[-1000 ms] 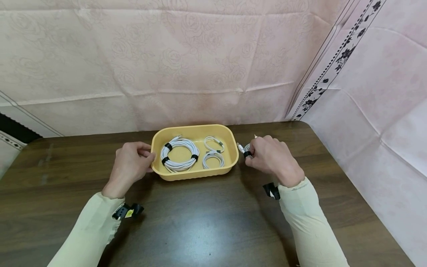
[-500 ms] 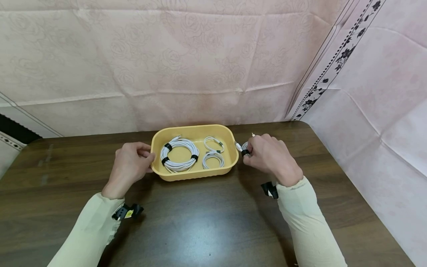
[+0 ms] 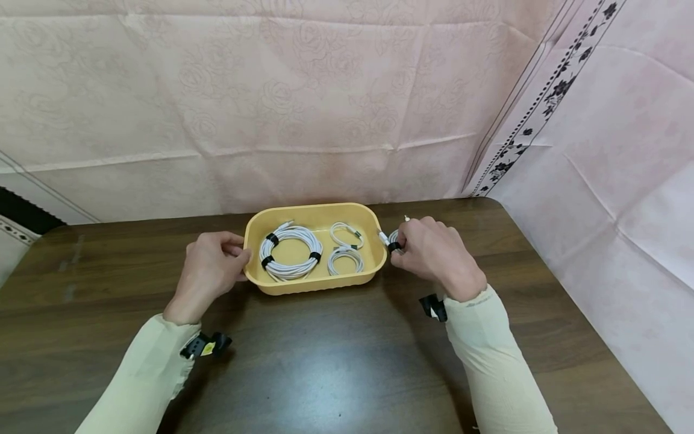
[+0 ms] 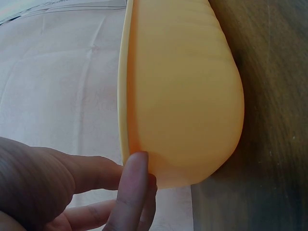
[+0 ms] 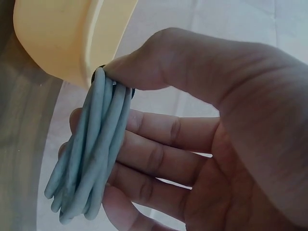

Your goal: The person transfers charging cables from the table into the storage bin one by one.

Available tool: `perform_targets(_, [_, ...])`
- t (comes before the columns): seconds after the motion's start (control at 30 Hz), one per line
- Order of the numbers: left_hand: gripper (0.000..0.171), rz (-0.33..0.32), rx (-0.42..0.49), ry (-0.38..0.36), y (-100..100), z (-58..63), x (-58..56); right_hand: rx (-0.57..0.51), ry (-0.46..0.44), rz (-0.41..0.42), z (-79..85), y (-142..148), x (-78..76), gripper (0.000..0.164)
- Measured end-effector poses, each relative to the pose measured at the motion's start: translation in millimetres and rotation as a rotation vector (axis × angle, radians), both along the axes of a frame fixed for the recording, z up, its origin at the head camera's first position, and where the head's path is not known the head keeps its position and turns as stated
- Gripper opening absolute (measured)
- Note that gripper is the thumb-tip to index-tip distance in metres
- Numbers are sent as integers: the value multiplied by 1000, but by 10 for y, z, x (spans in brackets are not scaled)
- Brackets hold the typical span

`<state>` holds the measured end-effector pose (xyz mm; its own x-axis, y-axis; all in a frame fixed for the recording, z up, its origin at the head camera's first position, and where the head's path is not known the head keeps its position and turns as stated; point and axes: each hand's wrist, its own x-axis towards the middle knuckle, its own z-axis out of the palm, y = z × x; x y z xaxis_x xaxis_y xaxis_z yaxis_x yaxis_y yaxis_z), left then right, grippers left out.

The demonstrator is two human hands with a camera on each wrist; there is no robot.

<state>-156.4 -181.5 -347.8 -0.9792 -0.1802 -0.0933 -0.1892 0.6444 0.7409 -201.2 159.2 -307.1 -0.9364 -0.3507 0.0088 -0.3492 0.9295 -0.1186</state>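
Note:
A yellow plastic basket (image 3: 320, 290) sits against the back of the table. My left hand (image 3: 208, 265) pinches its left end at the rim; in the left wrist view the fingers lie against the basket wall (image 4: 187, 96). Just beyond the basket's right end, my right hand (image 3: 436, 256) holds a coiled white cable (image 3: 394, 239) with a black strap. The right wrist view shows thumb and fingers round that coil (image 5: 91, 154), beside the basket. Inside the basket lie a large white cable coil (image 3: 295, 272) with black straps and two smaller coils (image 3: 332, 263) on the right.
The dark wooden table (image 3: 303, 374) extends in front of the basket and to both sides. Pale patterned sheeting (image 3: 303, 120) rises behind the table, and more sheeting (image 3: 645, 199) stands along the right. A black device is worn on each wrist.
My right hand has shifted slightly left with the coiled cable, closer to the basket's right end. The left hand keeps its grip, and the basket has stayed nearly in place.

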Motion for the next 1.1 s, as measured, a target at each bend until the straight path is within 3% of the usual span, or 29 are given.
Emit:
perform_targets(0.87, [35,4,-11,-6,14,-4,0,-22,-16,5,21,-64,-6,25])
perform_targets(1.1, [35,2,-15,-3,11,-8,0,-22,-18,8,22,-96,-6,30])
